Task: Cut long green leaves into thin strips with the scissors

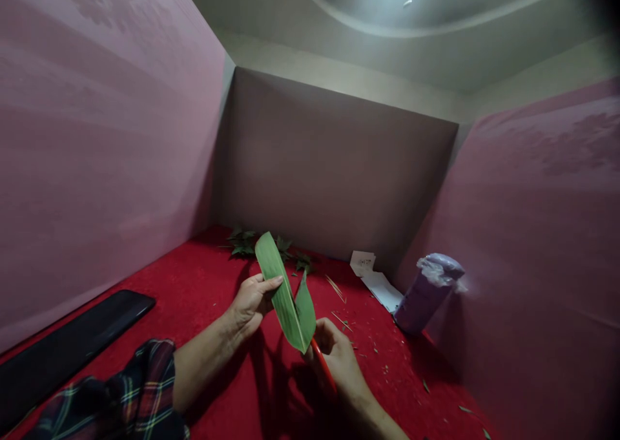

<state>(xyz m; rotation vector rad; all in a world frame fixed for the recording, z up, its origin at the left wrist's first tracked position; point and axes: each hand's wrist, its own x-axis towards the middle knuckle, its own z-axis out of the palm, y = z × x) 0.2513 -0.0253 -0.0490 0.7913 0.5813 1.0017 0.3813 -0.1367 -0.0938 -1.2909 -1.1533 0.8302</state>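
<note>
Hands (295, 330) hold leaf (285, 301); red tool (323, 366) mostly hidden.

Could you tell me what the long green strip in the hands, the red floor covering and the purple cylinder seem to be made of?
Green strip: a fresh plant leaf, smooth and matte, with a pale midrib; the left hand pinches it.
Red floor covering: probably felt or low-pile carpet, fuzzy and dull.
Purple cylinder: likely a roll in thin plastic wrap, crinkled at the top.
</note>
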